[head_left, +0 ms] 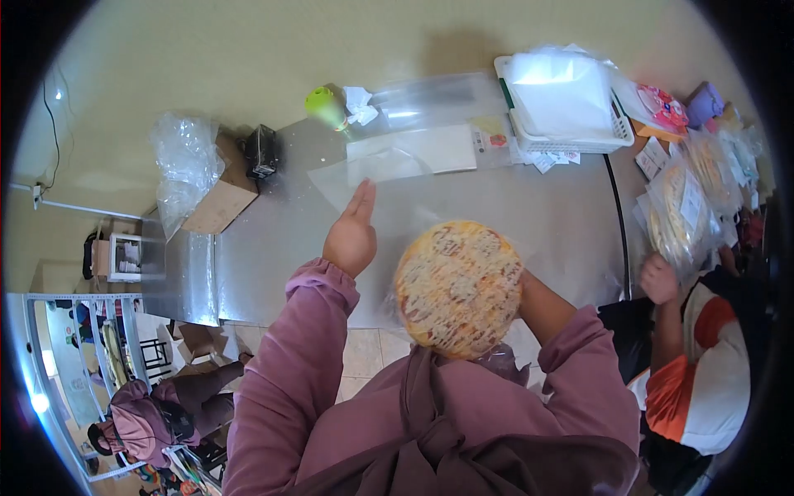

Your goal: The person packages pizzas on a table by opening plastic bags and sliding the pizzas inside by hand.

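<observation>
A round pizza point(460, 289) with a pale, shredded topping is held up over the table's front edge, with clear plastic showing around its rim. My right hand point(524, 296) is almost wholly hidden behind the pizza's right side, and its fingers do not show. To the left, my left hand point(354, 234) is over the metal table, fingers stretched out and pointing away from me, nothing in it. Its fingertips are near a clear plastic sheet point(335, 183) and a stack of white sheets point(451, 149).
Cardboard box point(222, 198) with plastic wrap stands left, beside a black box point(262, 152). Behind are a green bottle point(324, 107) and a white basket point(571, 142). At right, a co-worker's hand point(658, 279) is by bagged pizzas point(680, 211). Another person point(149, 422) is lower left.
</observation>
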Available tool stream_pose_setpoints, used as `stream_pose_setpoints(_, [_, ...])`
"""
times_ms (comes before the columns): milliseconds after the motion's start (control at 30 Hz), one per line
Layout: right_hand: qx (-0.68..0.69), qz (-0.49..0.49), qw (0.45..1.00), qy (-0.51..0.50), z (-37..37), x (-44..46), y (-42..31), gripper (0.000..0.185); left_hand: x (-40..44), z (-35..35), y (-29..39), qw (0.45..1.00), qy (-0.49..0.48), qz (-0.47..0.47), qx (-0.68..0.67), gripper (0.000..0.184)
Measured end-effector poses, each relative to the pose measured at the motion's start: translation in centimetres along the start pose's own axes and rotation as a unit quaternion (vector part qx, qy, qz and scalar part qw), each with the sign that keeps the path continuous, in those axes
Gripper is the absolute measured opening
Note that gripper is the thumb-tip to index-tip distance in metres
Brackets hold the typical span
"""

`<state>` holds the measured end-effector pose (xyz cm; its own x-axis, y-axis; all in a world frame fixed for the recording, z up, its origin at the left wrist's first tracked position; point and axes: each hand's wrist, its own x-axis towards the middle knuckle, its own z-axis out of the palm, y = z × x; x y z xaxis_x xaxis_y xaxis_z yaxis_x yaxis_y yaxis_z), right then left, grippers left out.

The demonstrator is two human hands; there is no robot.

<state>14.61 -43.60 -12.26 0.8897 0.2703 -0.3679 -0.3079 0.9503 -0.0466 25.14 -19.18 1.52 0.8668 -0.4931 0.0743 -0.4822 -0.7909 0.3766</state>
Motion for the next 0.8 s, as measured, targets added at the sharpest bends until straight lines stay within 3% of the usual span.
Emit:
stream_pose_setpoints(167, [0.029,-0.002,1.000,-0.008,2.5,1.0,4.6,0.049,-2.5,-1.6,0.0,0.995,-0.089,0.031,-0.030,0.065])
stream_pose_setpoints(233, [0.036,0.000,0.999,-0.013,2.8,0.7,5.4,0.049,-3.8,-2.0,-0.8,0.992,-0.076,0.090,-0.038,0.065])
stream_pose_setpoints(367, [0.040,0.013,0.999,-0.024,3.9,1.4,6.1,0.050,-6.8,-1.2,-1.9,0.991,-0.060,0.115,-0.039,0.065])
stream_pose_setpoints(467, [0.036,0.026,0.998,-0.033,4.1,0.8,7.2,0.050,-8.5,0.5,-1.2,0.993,-0.004,0.114,-0.021,0.049])
stream_pose_setpoints(567, [0.033,0.038,0.998,-0.041,4.3,0.2,8.0,0.050,-10.0,1.5,-1.4,0.993,0.079,0.091,-0.017,0.039])
stream_pose_setpoints(633, [0.030,0.030,0.998,-0.045,4.6,-0.5,8.3,0.052,-11.0,2.2,-1.8,0.987,0.156,0.009,-0.047,0.022])
stream_pose_setpoints(733, [0.046,0.013,0.998,-0.051,4.5,-0.5,9.0,0.055,-11.5,3.0,-2.4,0.993,0.082,-0.065,0.055,0.011])
stream_pose_setpoints(800, [0.061,0.005,0.997,-0.053,4.5,-0.3,9.2,0.057,-11.8,3.3,-2.3,0.993,0.064,-0.087,0.048,0.010])
